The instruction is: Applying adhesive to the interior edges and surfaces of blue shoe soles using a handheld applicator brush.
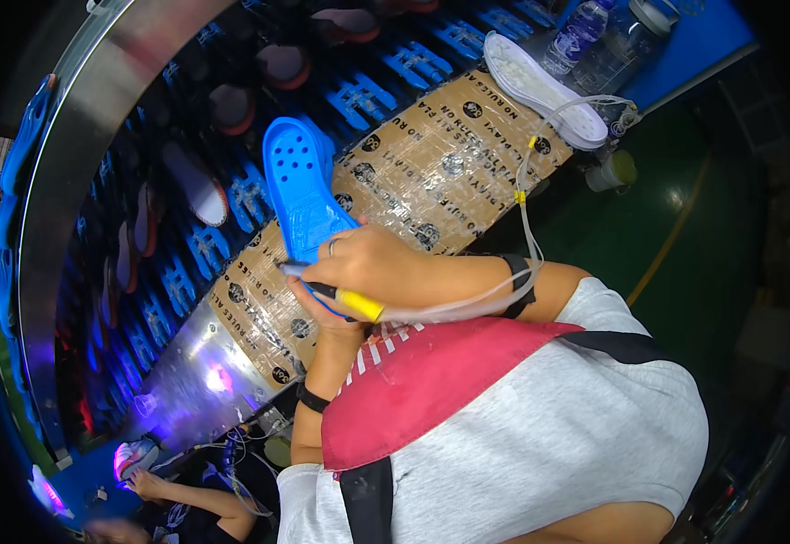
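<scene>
A bright blue shoe sole (312, 213), with a cluster of small holes at its far end, is tilted up over the cardboard-covered bench. My left hand (324, 313) grips its near end from below, partly hidden by my other hand. My right hand (372, 263), with a ring on one finger, is closed round a slim tube-fed brush (359, 305) with a black and yellow handle. Its pale tip lies close to the sole's near end; whether they touch I cannot tell. From the handle a clear hose (468, 308) loops past my right wrist toward the bench's far right corner.
Blue racks (359, 98) holding several dark soles run along the bench's far side. A white sole (545, 95), a water bottle (578, 36) and a clear jar (626, 45) stand at far right. Lower left, a co-worker's hand (148, 485) touches a shoe (134, 458).
</scene>
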The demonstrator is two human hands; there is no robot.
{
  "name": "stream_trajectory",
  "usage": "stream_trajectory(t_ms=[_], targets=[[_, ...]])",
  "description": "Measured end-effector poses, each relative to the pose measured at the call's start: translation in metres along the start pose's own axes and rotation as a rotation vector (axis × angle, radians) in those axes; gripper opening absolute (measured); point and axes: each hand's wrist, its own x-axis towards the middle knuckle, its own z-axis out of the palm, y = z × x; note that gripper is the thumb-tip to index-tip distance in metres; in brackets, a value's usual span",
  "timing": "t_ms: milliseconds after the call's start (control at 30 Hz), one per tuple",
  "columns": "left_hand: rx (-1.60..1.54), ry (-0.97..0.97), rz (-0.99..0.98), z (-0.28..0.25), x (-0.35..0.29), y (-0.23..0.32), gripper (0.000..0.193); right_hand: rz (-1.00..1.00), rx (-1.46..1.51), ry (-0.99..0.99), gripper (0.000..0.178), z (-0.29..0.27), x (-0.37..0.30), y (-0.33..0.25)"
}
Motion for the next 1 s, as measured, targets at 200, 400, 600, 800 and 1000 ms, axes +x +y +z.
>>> stream_trajectory(t_ms=[200, 400, 600, 800, 1000], targets=[[-0.009, -0.017, 0.151, -0.001, 0.009, 0.011, 0.063, 0.23, 0.005, 0.249, 0.023, -0.01, -0.002, 0.005], [0.027, -0.211, 0.069, 0.019, 0.02, 0.008, 0.081, 0.028, 0.309, -0.096, 0.021, -0.007, -0.001, -0.01], [0.148, 0.128, 0.165, 0.025, 0.021, 0.016, 0.085, 0.203, 0.37, 0.08, 0.023, -0.013, -0.005, -0.007], [0.245, -0.171, 0.182, 0.027, 0.025, 0.033, 0.082, 0.29, 0.628, -0.186, 0.025, -0.034, -0.003, -0.015], [0.323, -0.041, 0.239, 0.037, 0.019, 0.046, 0.085, 0.885, 0.76, -0.233, 0.027, -0.042, -0.009, -0.02]])
